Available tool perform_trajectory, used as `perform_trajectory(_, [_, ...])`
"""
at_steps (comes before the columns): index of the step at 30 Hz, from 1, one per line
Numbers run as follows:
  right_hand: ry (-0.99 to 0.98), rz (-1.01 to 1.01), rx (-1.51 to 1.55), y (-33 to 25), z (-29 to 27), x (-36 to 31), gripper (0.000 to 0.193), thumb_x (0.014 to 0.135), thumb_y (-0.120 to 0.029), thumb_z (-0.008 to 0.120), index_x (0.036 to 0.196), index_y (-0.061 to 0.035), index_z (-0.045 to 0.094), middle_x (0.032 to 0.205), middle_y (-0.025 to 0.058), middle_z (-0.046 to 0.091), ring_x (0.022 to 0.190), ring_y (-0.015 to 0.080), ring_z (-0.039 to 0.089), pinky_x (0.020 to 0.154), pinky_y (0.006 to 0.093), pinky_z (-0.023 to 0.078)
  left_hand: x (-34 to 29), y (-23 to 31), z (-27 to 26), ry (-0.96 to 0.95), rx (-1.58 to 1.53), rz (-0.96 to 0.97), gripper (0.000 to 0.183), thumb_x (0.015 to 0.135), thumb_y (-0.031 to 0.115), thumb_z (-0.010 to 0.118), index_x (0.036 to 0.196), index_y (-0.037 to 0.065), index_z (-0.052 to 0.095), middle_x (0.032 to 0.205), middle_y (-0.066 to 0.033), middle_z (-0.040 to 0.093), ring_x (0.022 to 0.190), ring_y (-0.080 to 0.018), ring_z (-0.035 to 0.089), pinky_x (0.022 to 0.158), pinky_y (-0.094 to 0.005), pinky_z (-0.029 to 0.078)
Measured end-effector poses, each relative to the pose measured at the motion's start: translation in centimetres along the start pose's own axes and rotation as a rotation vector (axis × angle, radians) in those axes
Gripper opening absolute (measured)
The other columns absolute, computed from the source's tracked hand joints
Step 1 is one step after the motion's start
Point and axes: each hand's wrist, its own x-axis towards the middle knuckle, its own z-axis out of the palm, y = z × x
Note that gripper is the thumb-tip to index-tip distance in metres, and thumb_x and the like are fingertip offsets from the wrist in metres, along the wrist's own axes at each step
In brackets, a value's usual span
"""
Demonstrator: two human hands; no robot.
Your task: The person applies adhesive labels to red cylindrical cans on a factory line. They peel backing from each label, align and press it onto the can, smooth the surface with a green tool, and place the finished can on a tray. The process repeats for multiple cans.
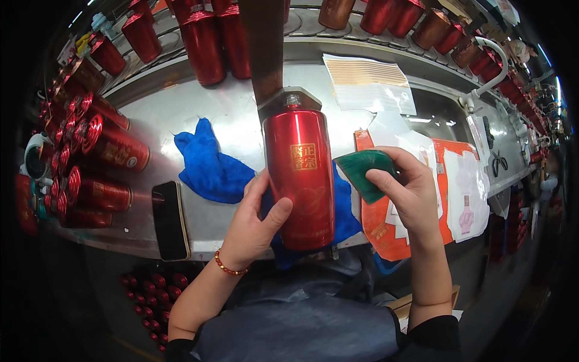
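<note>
A glossy red bottle [310,208] with a square gold emblem and a silvery neck lies in front of me, its neck pointing away. My left hand [252,220] holds its lower left side, thumb on the front and fingers along the edge. To the right of the bottle, my right hand [413,187] pinches a dark green, flat scraper [362,172] between thumb and fingers. The scraper is close to the bottle; whether they touch, I cannot tell. Blue cloth [345,211] shows under and beside the bottle, and another blue cloth piece [211,166] lies to its left.
A phone [170,222] lies at the table's front left, near stacked red bottles [114,148]. Orange and white cut sheets [449,181] lie at right, with striped label sheets [369,81] behind. A dark upright post [262,48] stands before a conveyor [319,33] carrying bottles.
</note>
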Motion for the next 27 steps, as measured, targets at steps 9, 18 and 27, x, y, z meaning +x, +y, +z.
perform_trajectory(9, [-0.005,0.005,0.032,-0.5,0.1,0.0,0.030,0.094,-0.009,0.076,0.121,0.0016,0.068,0.102,0.0056,0.072,0.093,0.0106,0.068,0.081,0.0234,0.057,-0.1,0.0,-0.1,-0.015,-0.025,0.007,0.093,0.094,0.058,0.071,0.159,0.003,0.035,0.155,-0.0164,0.040,0.147,-0.0275,0.034,0.123,-0.0421,0.026])
perform_trajectory(18, [-0.060,-0.662,-0.648,-2.6,1.9,0.7,0.030,0.077,-0.001,0.077,0.106,-0.0071,0.077,0.101,0.0040,0.069,0.096,0.0206,0.064,0.083,0.0340,0.052,-0.5,0.6,-2.1,-0.189,0.717,0.366,0.158,0.052,0.072,0.094,0.164,-0.001,0.011,0.166,-0.0266,0.022,0.157,-0.0412,0.012,0.126,-0.0511,0.016])
perform_trajectory(27, [-0.313,-0.762,-0.648,-2.2,2.4,-7.2,0.037,0.068,-0.011,0.078,0.106,-0.0112,0.080,0.094,-0.0012,0.070,0.087,0.0150,0.064,0.080,0.0303,0.051,-0.7,0.1,-0.4,-0.024,0.854,0.451,0.141,0.060,0.042,0.099,0.163,-0.003,0.014,0.165,-0.0264,0.025,0.155,-0.0457,0.019,0.124,-0.0541,0.021])
